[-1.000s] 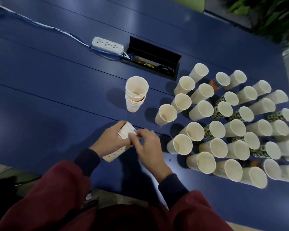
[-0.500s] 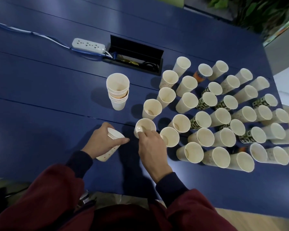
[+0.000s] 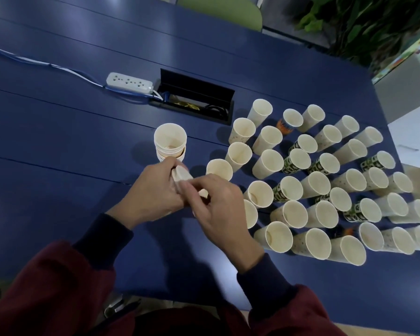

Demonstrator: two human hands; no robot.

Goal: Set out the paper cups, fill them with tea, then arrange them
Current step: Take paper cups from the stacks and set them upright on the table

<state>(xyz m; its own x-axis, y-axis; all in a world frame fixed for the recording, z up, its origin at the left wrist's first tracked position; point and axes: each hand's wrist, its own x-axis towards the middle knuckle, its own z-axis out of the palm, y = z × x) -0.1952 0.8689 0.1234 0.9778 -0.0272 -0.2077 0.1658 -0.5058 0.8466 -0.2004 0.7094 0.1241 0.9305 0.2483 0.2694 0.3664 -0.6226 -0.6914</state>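
Observation:
My left hand (image 3: 153,192) grips a small nested stack of paper cups (image 3: 181,174), tilted on its side above the blue table (image 3: 58,146). My right hand (image 3: 216,204) meets it, fingers pinching at the rim of the stack's end cup. Just behind my hands a short upright stack of cups (image 3: 170,141) stands on the table. To the right, several single paper cups (image 3: 315,190) stand upright in rows, some plain or dotted, some with green-black print. The nearest one (image 3: 219,169) stands just past my right fingers.
A white power strip (image 3: 129,81) with a blue-white cable lies at the back left, next to an open black cable box (image 3: 194,98) set in the table. A green chair (image 3: 218,8) and plants (image 3: 364,23) are beyond the far edge.
My right hand left the cup it had set down and came back to the stack in my left hand. Both hands have shifted up toward the upright stack.

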